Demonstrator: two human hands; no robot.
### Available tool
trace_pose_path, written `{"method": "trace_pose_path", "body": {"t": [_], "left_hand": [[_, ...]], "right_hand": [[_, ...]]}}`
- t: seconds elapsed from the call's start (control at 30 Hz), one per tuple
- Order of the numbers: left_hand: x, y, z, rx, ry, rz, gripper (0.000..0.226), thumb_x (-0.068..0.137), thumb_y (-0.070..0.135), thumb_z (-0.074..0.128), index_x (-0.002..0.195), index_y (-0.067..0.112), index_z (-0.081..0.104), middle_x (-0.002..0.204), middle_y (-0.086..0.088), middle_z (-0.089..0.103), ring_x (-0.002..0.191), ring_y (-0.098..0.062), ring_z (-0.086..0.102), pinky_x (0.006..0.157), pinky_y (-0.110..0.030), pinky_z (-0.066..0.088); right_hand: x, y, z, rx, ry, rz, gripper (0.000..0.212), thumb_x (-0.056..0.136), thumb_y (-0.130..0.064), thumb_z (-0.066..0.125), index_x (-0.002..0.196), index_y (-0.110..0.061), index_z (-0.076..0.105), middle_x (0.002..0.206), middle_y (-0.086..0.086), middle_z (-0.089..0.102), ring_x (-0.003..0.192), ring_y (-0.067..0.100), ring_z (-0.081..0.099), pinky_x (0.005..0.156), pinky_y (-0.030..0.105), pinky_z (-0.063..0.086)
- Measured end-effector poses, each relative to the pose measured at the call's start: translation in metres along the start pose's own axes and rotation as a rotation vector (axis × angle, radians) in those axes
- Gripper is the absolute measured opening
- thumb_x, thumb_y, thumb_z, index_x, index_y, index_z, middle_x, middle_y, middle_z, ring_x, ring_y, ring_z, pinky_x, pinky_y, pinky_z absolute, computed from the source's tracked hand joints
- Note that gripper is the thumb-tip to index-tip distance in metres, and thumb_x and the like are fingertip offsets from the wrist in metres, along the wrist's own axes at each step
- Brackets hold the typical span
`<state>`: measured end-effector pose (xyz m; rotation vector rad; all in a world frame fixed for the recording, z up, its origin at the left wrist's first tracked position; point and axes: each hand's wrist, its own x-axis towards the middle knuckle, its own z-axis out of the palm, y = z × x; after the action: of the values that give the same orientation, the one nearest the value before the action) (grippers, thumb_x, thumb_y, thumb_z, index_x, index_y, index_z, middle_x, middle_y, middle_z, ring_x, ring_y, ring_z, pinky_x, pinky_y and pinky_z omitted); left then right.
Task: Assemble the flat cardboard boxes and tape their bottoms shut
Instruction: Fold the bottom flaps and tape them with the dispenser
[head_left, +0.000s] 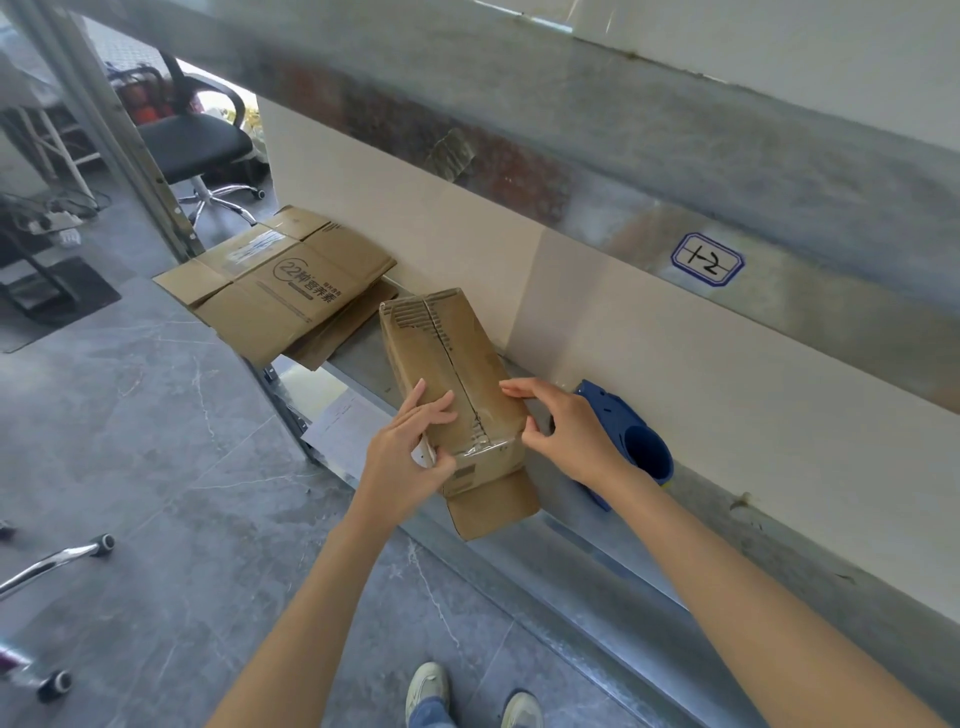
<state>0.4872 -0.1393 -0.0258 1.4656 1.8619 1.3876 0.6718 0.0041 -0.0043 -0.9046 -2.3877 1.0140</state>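
Observation:
An assembled brown cardboard box (447, 358) lies bottom up on the metal shelf (597, 545). Clear tape runs along its centre seam and over its near end. One flap hangs loose off the shelf edge towards me. My left hand (410, 447) grips the box's near left corner, fingers on top and thumb on the end face. My right hand (566, 431) touches the box's right edge with fingertips and thumb. A blue tape dispenser (631, 441) lies on the shelf just behind my right hand. A stack of flat cardboard boxes (280, 280) rests at the shelf's left end.
A white wall panel (675, 374) closes the back of the shelf, and an upper metal shelf with a label marked 12 (707, 258) hangs overhead. A black office chair (192, 140) stands at the far left on the grey tiled floor (156, 467). Chair legs show at lower left.

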Motion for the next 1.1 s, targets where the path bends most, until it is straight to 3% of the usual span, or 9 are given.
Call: {"method": "trace_pose_path", "body": {"t": [0.13,0.27,0.37,0.53,0.63,0.77,0.87,1.0,1.1], "left_hand": [[0.000,-0.003,-0.014,-0.059,-0.139,-0.007,0.056,0.082,-0.008,0.065,0.119,0.034,0.062,0.141,0.024,0.051,0.147,0.000,0.020,0.100,-0.014,0.040],[0.000,-0.004,-0.010,-0.026,-0.081,0.005,0.049,0.081,-0.009,0.064,0.119,0.021,0.067,0.139,0.018,0.055,0.146,0.001,0.023,0.098,-0.010,0.042],[-0.003,-0.007,-0.003,-0.033,-0.003,0.015,0.043,0.080,-0.010,0.065,0.116,0.013,0.070,0.135,0.013,0.060,0.144,0.000,0.028,0.093,-0.007,0.044],[-0.004,-0.012,0.002,-0.059,0.051,0.030,0.036,0.082,-0.008,0.066,0.111,0.012,0.072,0.131,0.011,0.064,0.143,-0.003,0.033,0.096,-0.012,0.045],[-0.004,-0.013,0.004,-0.074,0.065,0.021,0.034,0.082,-0.007,0.067,0.109,0.012,0.072,0.129,0.011,0.064,0.143,-0.003,0.034,0.096,-0.013,0.047],[-0.005,-0.012,0.006,-0.080,0.078,0.007,0.033,0.081,-0.009,0.067,0.108,0.011,0.071,0.129,0.009,0.065,0.143,-0.004,0.034,0.095,-0.013,0.047],[-0.005,-0.009,0.007,-0.083,0.071,-0.009,0.032,0.082,-0.007,0.068,0.109,0.011,0.070,0.130,0.009,0.064,0.144,-0.003,0.032,0.099,-0.018,0.048],[-0.004,-0.009,0.003,-0.131,0.014,-0.040,0.028,0.088,-0.001,0.068,0.112,0.013,0.069,0.134,0.013,0.061,0.145,-0.002,0.028,0.103,-0.027,0.045],[-0.001,-0.012,0.001,-0.145,0.005,-0.054,0.032,0.092,-0.007,0.057,0.113,0.012,0.070,0.134,0.013,0.061,0.144,0.001,0.028,0.102,-0.024,0.046]], "right_hand": [[0.000,0.003,-0.008,-0.009,-0.094,0.000,0.066,0.083,0.000,0.061,0.140,-0.033,0.049,0.130,-0.022,0.058,0.120,-0.011,0.050,0.092,0.003,0.039],[0.004,0.005,-0.009,-0.034,-0.093,-0.036,0.069,0.083,0.012,0.055,0.139,-0.029,0.051,0.127,-0.021,0.059,0.085,-0.014,0.059,0.066,0.005,0.042],[0.005,0.008,-0.006,-0.043,-0.049,-0.068,0.058,0.087,0.010,0.056,0.134,-0.024,0.056,0.124,-0.019,0.061,0.096,-0.018,0.056,0.074,0.000,0.040],[0.001,0.013,-0.001,-0.018,-0.009,-0.059,0.045,0.093,0.001,0.056,0.129,-0.026,0.060,0.121,-0.023,0.062,0.112,-0.010,0.056,0.087,0.005,0.043],[0.003,0.012,0.002,0.009,0.031,-0.067,0.037,0.094,-0.005,0.060,0.123,-0.028,0.063,0.116,-0.026,0.063,0.111,-0.007,0.058,0.089,0.006,0.043],[0.009,0.007,0.009,-0.015,0.067,-0.101,0.028,0.092,-0.013,0.065,0.117,-0.026,0.063,0.111,-0.018,0.064,0.106,-0.002,0.059,0.091,0.011,0.046],[0.010,0.006,0.010,-0.035,0.067,-0.105,0.029,0.092,-0.021,0.067,0.120,-0.027,0.061,0.113,-0.017,0.060,0.108,-0.003,0.057,0.092,0.018,0.049],[0.007,0.006,0.003,-0.031,-0.011,-0.063,0.044,0.087,-0.049,0.067,0.128,-0.040,0.054,0.121,-0.023,0.058,0.115,-0.007,0.053,0.093,0.013,0.044],[0.008,0.012,-0.001,-0.016,-0.009,-0.084,0.033,0.100,-0.021,0.053,0.131,-0.032,0.056,0.124,-0.020,0.061,0.116,-0.007,0.055,0.096,0.016,0.046]]}}
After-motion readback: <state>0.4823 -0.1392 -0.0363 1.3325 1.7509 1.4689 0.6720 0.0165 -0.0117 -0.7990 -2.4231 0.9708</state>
